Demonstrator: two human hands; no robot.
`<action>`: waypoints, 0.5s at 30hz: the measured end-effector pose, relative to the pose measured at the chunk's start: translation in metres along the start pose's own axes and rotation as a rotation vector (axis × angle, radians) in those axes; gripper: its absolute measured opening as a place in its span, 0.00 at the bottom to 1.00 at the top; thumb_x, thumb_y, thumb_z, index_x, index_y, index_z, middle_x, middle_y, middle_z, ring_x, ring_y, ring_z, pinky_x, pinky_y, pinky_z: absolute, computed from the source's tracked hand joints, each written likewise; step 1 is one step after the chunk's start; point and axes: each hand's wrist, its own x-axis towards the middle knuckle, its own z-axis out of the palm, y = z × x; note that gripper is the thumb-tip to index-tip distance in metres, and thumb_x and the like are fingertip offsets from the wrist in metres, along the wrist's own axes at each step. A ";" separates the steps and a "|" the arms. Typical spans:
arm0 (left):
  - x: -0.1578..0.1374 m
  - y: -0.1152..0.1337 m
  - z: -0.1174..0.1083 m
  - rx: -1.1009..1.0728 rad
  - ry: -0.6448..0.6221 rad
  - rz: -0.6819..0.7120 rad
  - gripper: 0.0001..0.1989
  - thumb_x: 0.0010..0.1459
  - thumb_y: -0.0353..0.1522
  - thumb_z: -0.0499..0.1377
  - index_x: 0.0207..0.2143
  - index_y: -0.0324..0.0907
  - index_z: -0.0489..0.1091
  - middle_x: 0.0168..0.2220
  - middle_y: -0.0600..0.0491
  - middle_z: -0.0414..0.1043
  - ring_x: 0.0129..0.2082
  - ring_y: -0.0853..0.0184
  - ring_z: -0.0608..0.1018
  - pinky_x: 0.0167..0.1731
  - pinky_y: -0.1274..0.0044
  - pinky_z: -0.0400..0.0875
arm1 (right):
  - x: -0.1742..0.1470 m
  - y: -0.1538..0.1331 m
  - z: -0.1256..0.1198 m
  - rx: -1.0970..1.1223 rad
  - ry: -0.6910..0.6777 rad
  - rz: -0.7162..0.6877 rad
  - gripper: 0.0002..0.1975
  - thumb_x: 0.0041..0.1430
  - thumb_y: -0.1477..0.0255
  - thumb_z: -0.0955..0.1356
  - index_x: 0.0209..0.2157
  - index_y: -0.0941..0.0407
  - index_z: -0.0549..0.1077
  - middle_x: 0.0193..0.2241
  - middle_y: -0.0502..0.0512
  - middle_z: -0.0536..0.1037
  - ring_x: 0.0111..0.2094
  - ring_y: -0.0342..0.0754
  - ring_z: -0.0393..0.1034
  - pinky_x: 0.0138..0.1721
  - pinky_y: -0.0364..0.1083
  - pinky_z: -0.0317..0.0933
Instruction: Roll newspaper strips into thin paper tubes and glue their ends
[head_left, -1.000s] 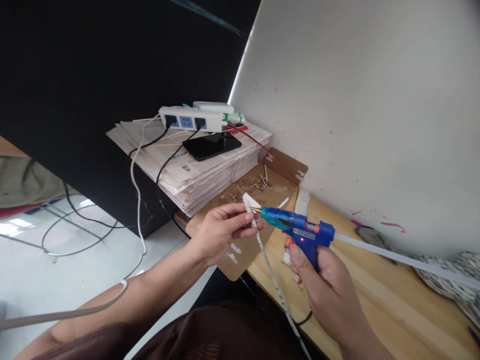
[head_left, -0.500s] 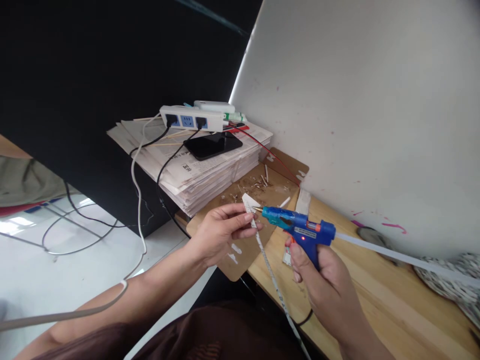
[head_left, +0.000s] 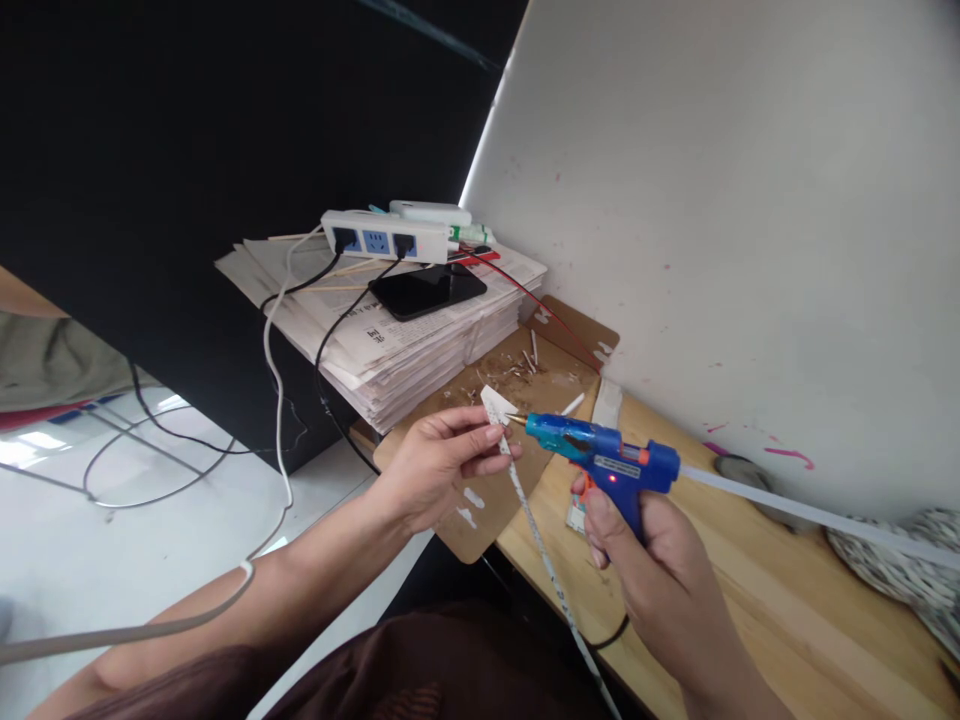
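My left hand [head_left: 450, 455] pinches a thin rolled newspaper stick [head_left: 536, 530] near its upper end, where a pale flap of paper is unrolled. The stick slants down to the right, past my lap. In my right hand [head_left: 652, 550] is a blue hot glue gun [head_left: 604, 455] with a small red light lit on its side. My fingers wrap its grip near the orange trigger. A long whitish glue stick [head_left: 787, 515] juts from its back. The metal nozzle points left, right at the paper flap; whether it touches cannot be made out.
A newspaper stack [head_left: 420, 370] carries a black phone [head_left: 429, 290] and a white power strip [head_left: 386, 238] with two plugs. Scraps lie on a brown board [head_left: 442, 530]. A coiled paper piece [head_left: 892, 560] rests on the wooden table [head_left: 750, 590]. A white cable [head_left: 277, 400] hangs at left; a person's clothed part shows beyond.
The glue gun has shifted slightly to the right and away from my left fingers, its nozzle still by the paper flap. My left hand has barely moved.
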 end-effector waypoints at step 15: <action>-0.002 -0.004 0.001 0.011 -0.044 0.007 0.11 0.51 0.27 0.66 0.39 0.35 0.76 0.36 0.47 0.78 0.36 0.65 0.81 0.37 0.79 0.77 | 0.000 -0.004 0.000 -0.161 -0.036 0.041 0.15 0.61 0.59 0.63 0.26 0.55 0.67 0.19 0.48 0.63 0.20 0.43 0.59 0.21 0.43 0.55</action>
